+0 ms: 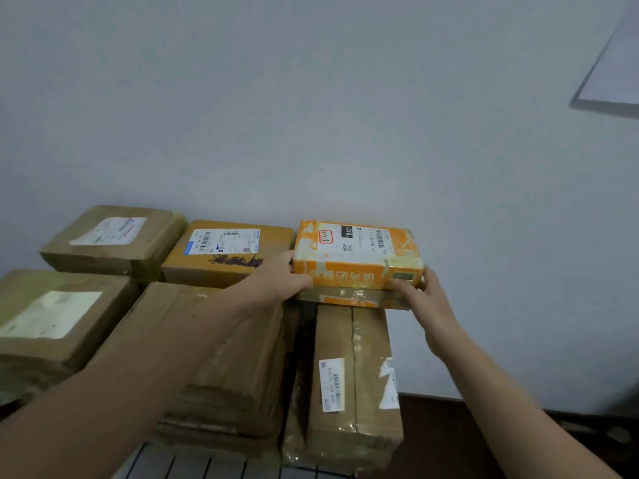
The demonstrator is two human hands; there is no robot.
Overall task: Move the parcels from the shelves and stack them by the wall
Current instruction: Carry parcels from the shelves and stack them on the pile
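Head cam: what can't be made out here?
All in the head view:
- Orange parcel label: print too small and blurred.
- Flat parcel under it: mostly covered by the orange parcel.
- Left front box: cut by the left edge, base behind the left forearm.
- Grey panel, top right: cut by the right edge.
- Shelves: not in frame.

Dim, soft, blurry wide-angle view

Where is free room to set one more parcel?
The dark floor right of the tall brown box, along the wall, is bare. The wide brown parcel beside it has a free top. To the left, parcels sit packed.
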